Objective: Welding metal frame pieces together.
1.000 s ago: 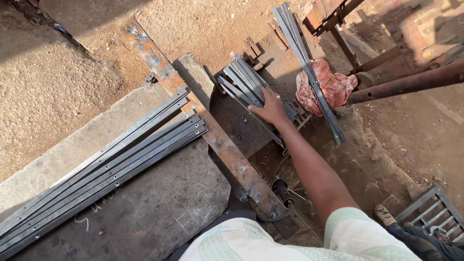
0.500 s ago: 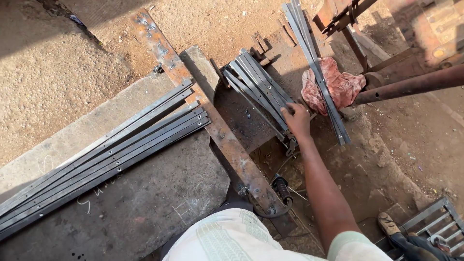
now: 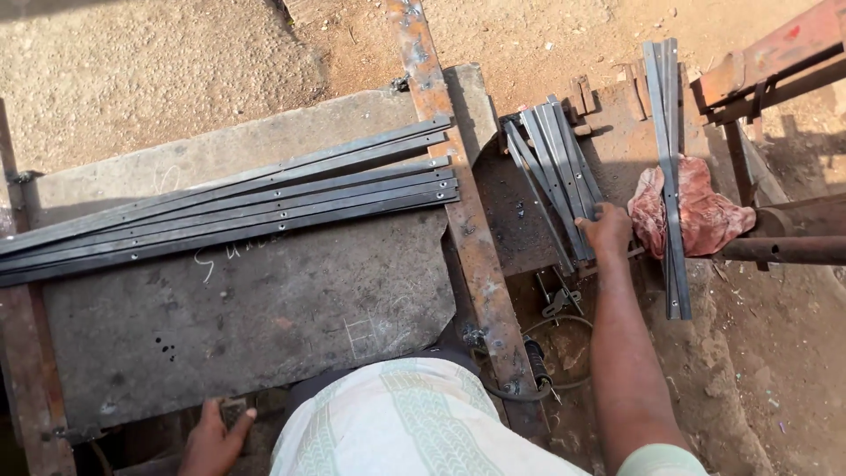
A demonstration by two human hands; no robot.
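My right hand (image 3: 606, 231) has its grip curled over the near end of the short steel strips (image 3: 557, 167), stacked right of the rusty beam (image 3: 458, 203); left hand (image 3: 214, 436) grips the near counter (image 3: 264, 308) edge; long flat bars (image 3: 238, 207) lie across it

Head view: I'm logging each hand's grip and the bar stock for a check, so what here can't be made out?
- Left hand: the bottom edge crops it; the small dark block under its fingers is too shadowed to identify.
- Right hand: its own back hides whether the fingers close on the short flat bars.
- Long flat bars: cut off by the left edge.
- Pink rag: partly covered by the strips lying across it.
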